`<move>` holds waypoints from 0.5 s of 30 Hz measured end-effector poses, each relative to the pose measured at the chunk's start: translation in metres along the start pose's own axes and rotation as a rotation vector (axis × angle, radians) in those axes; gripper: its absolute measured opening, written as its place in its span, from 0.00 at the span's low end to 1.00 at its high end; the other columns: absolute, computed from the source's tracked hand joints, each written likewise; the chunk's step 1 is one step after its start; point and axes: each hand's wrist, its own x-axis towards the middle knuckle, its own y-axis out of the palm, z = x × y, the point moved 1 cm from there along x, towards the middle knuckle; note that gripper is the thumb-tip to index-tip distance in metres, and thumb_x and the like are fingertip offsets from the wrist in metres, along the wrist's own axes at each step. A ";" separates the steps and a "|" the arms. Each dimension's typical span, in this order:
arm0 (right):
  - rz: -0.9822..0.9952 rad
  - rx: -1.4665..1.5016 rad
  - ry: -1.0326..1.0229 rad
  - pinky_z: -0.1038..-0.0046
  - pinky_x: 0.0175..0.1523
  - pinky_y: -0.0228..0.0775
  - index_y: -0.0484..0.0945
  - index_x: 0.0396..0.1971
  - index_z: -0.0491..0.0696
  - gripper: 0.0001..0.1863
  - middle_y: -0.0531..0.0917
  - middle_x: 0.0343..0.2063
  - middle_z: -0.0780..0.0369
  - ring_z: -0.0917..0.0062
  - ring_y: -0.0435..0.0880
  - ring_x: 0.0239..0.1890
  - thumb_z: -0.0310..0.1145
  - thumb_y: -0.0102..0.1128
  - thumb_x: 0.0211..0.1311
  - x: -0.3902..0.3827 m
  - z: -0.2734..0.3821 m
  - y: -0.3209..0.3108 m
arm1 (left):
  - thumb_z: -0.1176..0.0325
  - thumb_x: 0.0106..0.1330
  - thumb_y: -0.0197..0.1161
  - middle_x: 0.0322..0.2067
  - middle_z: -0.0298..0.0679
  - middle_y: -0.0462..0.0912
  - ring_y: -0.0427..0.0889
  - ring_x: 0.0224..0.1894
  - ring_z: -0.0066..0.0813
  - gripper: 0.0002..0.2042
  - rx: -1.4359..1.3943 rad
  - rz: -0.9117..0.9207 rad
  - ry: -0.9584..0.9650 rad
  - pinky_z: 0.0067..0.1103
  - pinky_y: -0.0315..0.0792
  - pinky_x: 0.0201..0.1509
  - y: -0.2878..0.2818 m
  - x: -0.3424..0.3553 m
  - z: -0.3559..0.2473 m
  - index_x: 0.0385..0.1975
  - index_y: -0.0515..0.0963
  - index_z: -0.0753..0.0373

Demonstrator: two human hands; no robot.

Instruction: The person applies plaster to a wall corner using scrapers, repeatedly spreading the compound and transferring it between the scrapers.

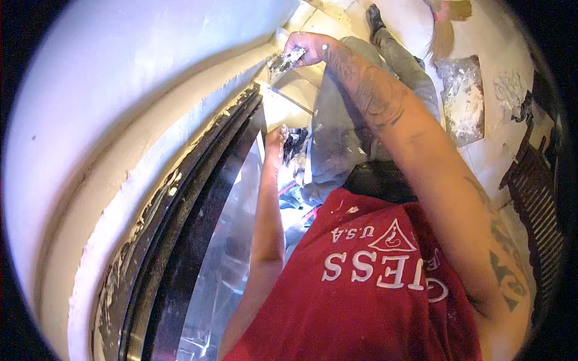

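Note:
My right hand is raised far out and grips a plaster-smeared putty knife, its blade against the white plastered wall strip beside a black window frame. My left hand hangs lower, close to the frame's edge, and holds a dark plaster-caked tool; what kind of tool it is I cannot tell. Rough wet plaster lines the frame's rim.
Glass pane reflects light beside the frame. Below are my grey trousers and shoe on a white floor. A plaster-covered board lies on the floor; a dark grille stands at right.

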 end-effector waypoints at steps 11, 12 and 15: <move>-0.024 -0.004 -0.035 0.70 0.40 0.71 0.69 0.19 0.39 0.03 0.74 0.21 0.56 0.72 0.76 0.28 0.24 0.49 0.42 0.000 -0.004 -0.012 | 0.67 0.57 0.52 0.24 0.28 0.69 0.65 0.26 0.14 0.07 -0.030 0.064 0.002 0.13 0.60 0.31 0.003 0.019 -0.012 0.27 0.72 0.64; -0.009 -0.190 -0.159 0.70 0.40 0.71 0.69 0.19 0.39 0.03 0.74 0.21 0.56 0.71 0.76 0.27 0.23 0.48 0.42 0.002 -0.004 -0.014 | 0.67 0.57 0.52 0.24 0.28 0.69 0.65 0.26 0.14 0.07 -0.029 0.071 0.004 0.13 0.60 0.31 0.006 0.028 -0.013 0.27 0.72 0.64; -0.025 0.540 0.339 0.70 0.38 0.72 0.68 0.18 0.37 0.03 0.73 0.20 0.56 0.71 0.76 0.26 0.22 0.48 0.42 0.006 0.009 0.006 | 0.67 0.57 0.52 0.24 0.29 0.69 0.65 0.27 0.14 0.07 -0.029 0.045 -0.007 0.13 0.60 0.31 -0.006 0.015 -0.002 0.27 0.72 0.64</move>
